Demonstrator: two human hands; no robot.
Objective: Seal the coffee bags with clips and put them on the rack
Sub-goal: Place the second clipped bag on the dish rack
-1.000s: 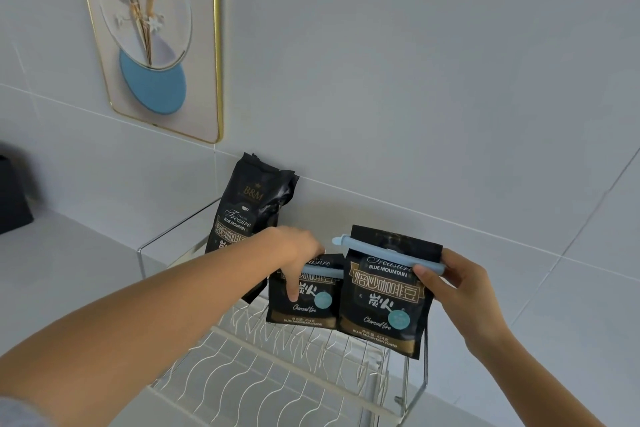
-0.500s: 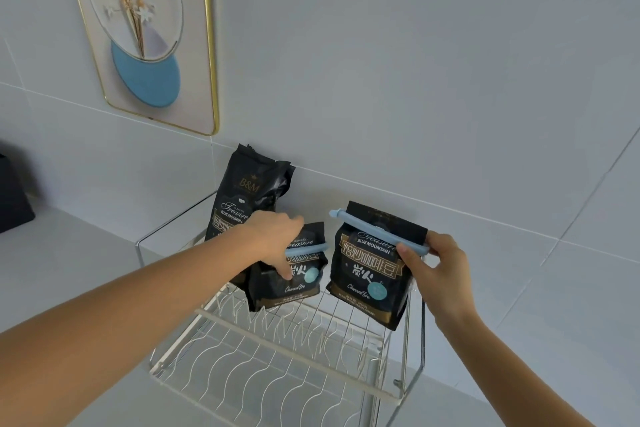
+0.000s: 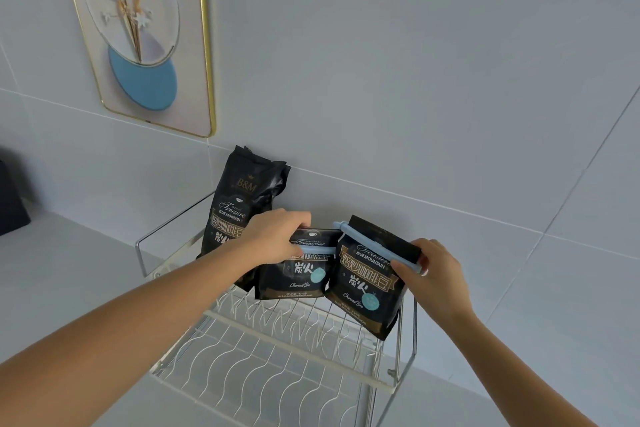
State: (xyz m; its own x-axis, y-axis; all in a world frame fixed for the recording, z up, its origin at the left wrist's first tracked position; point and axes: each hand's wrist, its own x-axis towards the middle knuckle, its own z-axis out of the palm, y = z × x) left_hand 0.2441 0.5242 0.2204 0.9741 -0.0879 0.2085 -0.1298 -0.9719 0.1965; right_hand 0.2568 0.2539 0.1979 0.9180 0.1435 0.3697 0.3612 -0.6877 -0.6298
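Observation:
Three black coffee bags stand at the back of a white wire rack (image 3: 277, 350). The tall bag (image 3: 239, 204) on the left leans on the wall and has no clip on it. My left hand (image 3: 273, 239) grips the top of the middle bag (image 3: 301, 277), which has a pale blue clip (image 3: 318, 250) across it. My right hand (image 3: 436, 274) holds the right end of the blue clip (image 3: 374, 246) on the right bag (image 3: 367, 291), which tilts at the rack's right edge.
A gold-framed picture (image 3: 145, 35) hangs on the grey tiled wall above left. A dark object (image 3: 10, 204) sits at the far left on the counter. The rack's metal frame (image 3: 408, 340) rises on the right side.
Both clipped bags have come down onto the back of the rack and sit closer together. The middle bag now stands upright beside the tall bag. Both hands stay on the bags.

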